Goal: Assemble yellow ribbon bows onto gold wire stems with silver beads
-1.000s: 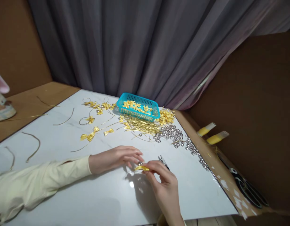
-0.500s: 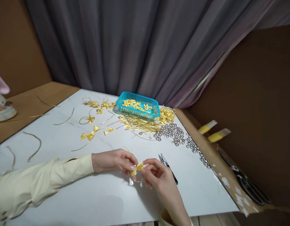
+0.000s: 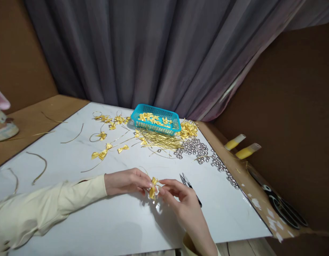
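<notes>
A yellow ribbon bow (image 3: 153,189) is held low over the white table, standing nearly upright between my two hands. My left hand (image 3: 131,182) is closed, its thumb and fingers pinching the bow from the left. A small silvery piece shows at the bow's left side, partly hidden by the fingers. On the other side, my right hand (image 3: 182,201) has its thumb and index finger curled close at the bow's right edge; what lies between those fingertips is too small to make out. Small black-handled thread snips (image 3: 191,190) lie just beyond the right hand.
A blue basket (image 3: 156,121) of yellow bows stands at the back. Gold wire ties (image 3: 164,140), more bows (image 3: 188,129) and silvery beads (image 3: 195,147) lie around it. Finished-looking bows (image 3: 100,154) and loose wires (image 3: 43,169) spread leftward. Scissors (image 3: 284,213) rest beyond the right edge.
The bow has turned from lying sideways to nearly upright, and the silvery piece on it now faces left. My right fingertips have shifted slightly; the left hand stays almost in place.
</notes>
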Motion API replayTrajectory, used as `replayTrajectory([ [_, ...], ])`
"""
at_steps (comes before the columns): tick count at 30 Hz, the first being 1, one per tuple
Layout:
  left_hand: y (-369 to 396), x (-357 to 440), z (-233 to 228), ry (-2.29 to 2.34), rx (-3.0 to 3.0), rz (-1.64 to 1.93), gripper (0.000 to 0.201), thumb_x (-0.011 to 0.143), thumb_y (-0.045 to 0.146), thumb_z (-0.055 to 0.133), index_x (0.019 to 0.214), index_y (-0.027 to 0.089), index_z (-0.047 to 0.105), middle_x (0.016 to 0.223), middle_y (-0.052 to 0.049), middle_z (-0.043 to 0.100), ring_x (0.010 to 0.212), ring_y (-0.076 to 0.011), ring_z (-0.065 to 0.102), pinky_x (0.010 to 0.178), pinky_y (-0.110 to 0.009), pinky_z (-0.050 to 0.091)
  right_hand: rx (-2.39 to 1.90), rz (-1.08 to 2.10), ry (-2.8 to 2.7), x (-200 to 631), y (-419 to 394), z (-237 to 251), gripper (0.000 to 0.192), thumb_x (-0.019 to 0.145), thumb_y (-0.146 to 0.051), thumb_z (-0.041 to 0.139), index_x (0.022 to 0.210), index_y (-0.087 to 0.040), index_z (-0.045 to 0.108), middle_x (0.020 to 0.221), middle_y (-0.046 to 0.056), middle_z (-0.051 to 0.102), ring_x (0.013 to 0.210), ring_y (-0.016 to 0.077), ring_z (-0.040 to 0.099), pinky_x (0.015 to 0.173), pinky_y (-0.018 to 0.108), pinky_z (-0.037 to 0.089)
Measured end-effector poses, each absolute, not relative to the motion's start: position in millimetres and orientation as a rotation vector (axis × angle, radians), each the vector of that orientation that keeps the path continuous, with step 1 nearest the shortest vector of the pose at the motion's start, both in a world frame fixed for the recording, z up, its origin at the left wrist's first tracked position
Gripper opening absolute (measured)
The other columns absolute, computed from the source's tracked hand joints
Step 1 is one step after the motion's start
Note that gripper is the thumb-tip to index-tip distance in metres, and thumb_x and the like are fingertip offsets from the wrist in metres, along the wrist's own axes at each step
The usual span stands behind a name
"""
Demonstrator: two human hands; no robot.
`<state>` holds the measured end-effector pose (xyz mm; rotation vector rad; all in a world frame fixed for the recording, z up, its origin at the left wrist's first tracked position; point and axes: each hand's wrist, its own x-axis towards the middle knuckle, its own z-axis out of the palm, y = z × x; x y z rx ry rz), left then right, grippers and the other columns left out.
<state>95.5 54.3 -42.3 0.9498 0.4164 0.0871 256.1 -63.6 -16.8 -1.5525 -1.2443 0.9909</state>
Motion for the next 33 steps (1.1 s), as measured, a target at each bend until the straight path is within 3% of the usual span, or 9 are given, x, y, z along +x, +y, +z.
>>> replayTrajectory([
  [4, 56, 96, -45, 0.413, 0.888, 0.093, 0.013, 0.066, 0.027, 0.074, 0.065, 0.014, 0.071, 0.069, -0.003, 0.067, 0.065, -0.012, 0.055, 0.066, -0.022, 0.041, -1.577, 0.999, -1.247, 261, -66, -16, 0.023, 0.075, -0.031, 0.064, 0.094, -0.02, 0.071, 0.077, 0.004, 0.071, 0.072, 0.0178, 0.063, 0.07, 0.028, 0.049],
  [11, 54, 95, -41, 0.378, 0.94, 0.046, 0.012, 0.067, 0.026, 0.072, 0.065, 0.014, 0.072, 0.073, -0.005, 0.069, 0.072, -0.0139, 0.057, 0.07, -0.023, 0.04, -1.672, 0.557, -1.359, 252, -64, -25, 0.014, 0.072, -0.024, 0.062, 0.074, -0.019, 0.075, 0.063, 0.004, 0.065, 0.054, 0.0134, 0.056, 0.055, 0.025, 0.046],
  [19, 50, 95, -38, 0.516, 1.057, 0.047, 0.008, 0.067, 0.022, 0.072, 0.068, 0.014, 0.073, 0.071, -0.002, 0.067, 0.068, -0.0106, 0.055, 0.068, -0.019, 0.041, -1.695, 0.424, -1.231, 239, -58, -36, 0.022, 0.076, -0.026, 0.052, 0.09, -0.014, 0.064, 0.042, -0.007, 0.043, 0.039, 0.01, 0.042, 0.043, 0.021, 0.037],
  [22, 50, 95, -39, 0.513, 1.063, 0.054, 0.009, 0.065, 0.022, 0.073, 0.07, 0.014, 0.073, 0.071, -0.002, 0.067, 0.067, -0.0114, 0.055, 0.068, -0.02, 0.042, -1.734, 0.349, -1.279, 240, -57, -36, 0.024, 0.077, -0.025, 0.049, 0.092, -0.014, 0.063, 0.048, -0.005, 0.048, 0.043, 0.0108, 0.044, 0.047, 0.022, 0.037],
  [26, 52, 95, -42, 0.442, 1.038, 0.049, 0.011, 0.064, 0.021, 0.073, 0.073, 0.015, 0.073, 0.073, -0.002, 0.068, 0.068, -0.0119, 0.056, 0.068, -0.021, 0.042, -1.717, 0.585, -1.23, 248, -58, -27, 0.022, 0.079, -0.031, 0.053, 0.09, -0.015, 0.063, 0.056, -0.002, 0.053, 0.051, 0.0119, 0.048, 0.052, 0.024, 0.039],
  [33, 54, 95, -40, 0.372, 1.015, -0.01, 0.015, 0.061, 0.018, 0.074, 0.075, 0.013, 0.072, 0.069, -0.001, 0.066, 0.067, -0.0124, 0.056, 0.071, -0.024, 0.041, -1.291, 1.503, -0.832, 252, -55, -18, 0.025, 0.078, -0.036, 0.058, 0.064, -0.016, 0.056, 0.048, -0.005, 0.046, 0.033, 0.0046, 0.034, 0.032, 0.018, 0.024],
])
